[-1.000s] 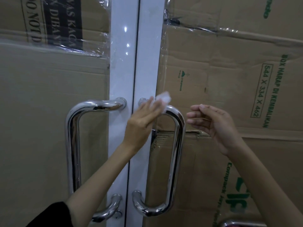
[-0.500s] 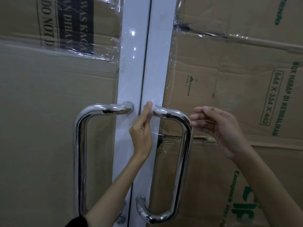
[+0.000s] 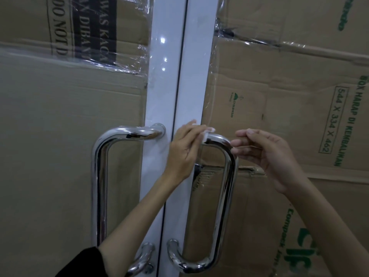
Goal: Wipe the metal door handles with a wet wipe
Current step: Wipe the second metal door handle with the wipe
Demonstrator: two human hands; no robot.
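Two polished metal pull handles flank the seam of a white double door. My left hand (image 3: 184, 150) holds a white wet wipe (image 3: 205, 132) against the top bend of the right handle (image 3: 227, 176), close to where it meets the door. My right hand (image 3: 265, 154) hovers just right of that bend with loosely curled fingers, its fingertips near the metal and holding nothing. The left handle (image 3: 99, 176) stands untouched to the left.
Flattened cardboard (image 3: 279, 108) under clear plastic film covers both door panels. The white door frame (image 3: 165, 92) runs down the middle with a dark seam. Both handles' lower mounts sit near the bottom edge of the view.
My left hand slid the wipe from the bend toward the door-side mount and is now back on the top bend. My right hand stayed beside the handle. The view shifted slightly.
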